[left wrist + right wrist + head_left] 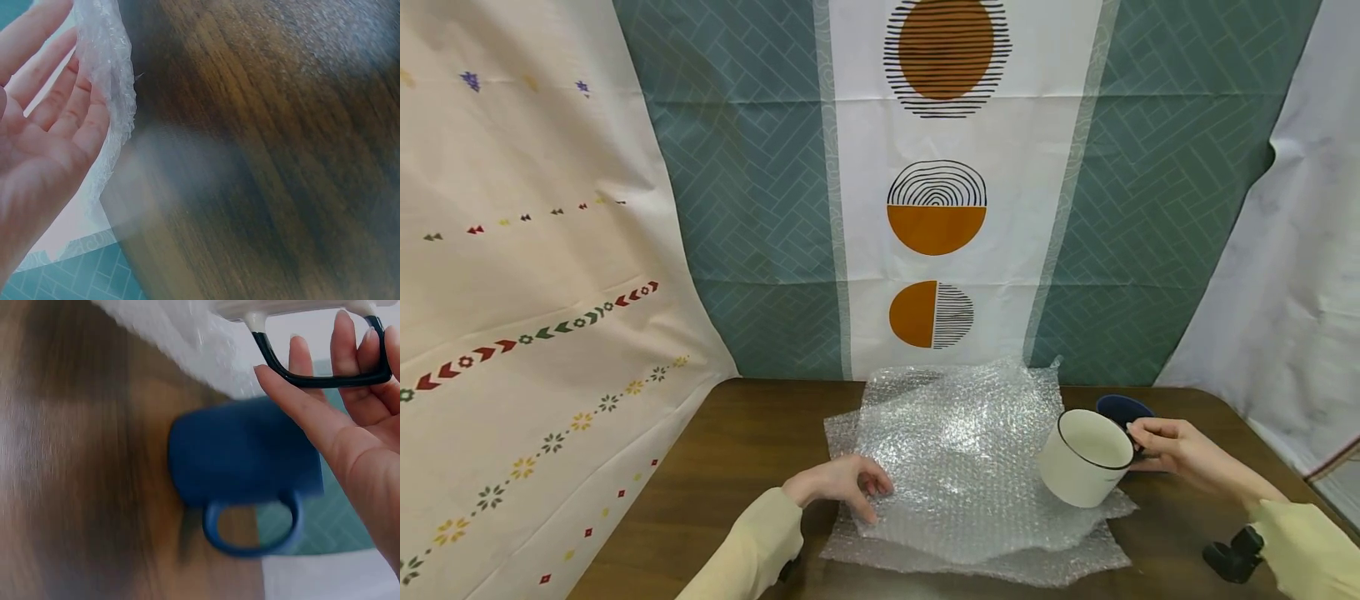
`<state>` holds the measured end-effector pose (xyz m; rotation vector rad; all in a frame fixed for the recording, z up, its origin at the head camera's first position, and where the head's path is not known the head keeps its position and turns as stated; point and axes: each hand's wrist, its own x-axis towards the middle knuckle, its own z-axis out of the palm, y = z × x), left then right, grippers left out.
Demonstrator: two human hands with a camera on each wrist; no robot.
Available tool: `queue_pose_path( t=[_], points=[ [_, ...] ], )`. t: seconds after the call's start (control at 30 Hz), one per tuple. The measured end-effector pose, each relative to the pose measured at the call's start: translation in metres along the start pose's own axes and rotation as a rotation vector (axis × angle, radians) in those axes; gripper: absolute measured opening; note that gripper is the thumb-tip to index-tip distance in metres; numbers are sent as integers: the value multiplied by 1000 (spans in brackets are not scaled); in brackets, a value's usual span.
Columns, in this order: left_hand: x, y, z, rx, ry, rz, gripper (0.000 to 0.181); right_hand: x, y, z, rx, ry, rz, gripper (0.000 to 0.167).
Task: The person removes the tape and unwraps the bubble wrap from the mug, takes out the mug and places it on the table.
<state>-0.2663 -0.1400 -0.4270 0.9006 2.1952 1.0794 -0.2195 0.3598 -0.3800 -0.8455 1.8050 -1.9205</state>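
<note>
A white mug (pixel 1078 471) with a black rim tilts over the right part of the bubble wrap (pixel 955 467). My right hand (pixel 1176 450) grips it by its black handle (pixel 337 381), fingers through the loop in the right wrist view. The bubble wrap lies in overlapping sheets on the table. At its left edge my left hand (pixel 842 483) rests with loosely bent fingers, holding nothing. In the left wrist view the fingertips of the left hand (pixel 53 125) lie against the sheet's edge (pixel 112 75). Whether the mug's base touches the wrap I cannot tell.
A dark blue mug (pixel 244 456) stands on the wooden table (pixel 760 425) behind the white mug, partly hidden in the head view. A small black object (pixel 1232 557) is by the right sleeve. Patterned cloths (pixel 752 208) hang along the back and sides.
</note>
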Motion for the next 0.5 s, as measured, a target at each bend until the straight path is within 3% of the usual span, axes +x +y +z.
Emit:
queue_pose_path(
  t=[0.23, 0.5],
  points=[
    [-2, 0, 0, -15, -2, -3, 37, -24, -3, -18, 52, -76, -6, 36],
    [-1, 1, -1, -16, 5, -17, 37, -48, -3, -39, 129, -89, 63, 45]
  ],
)
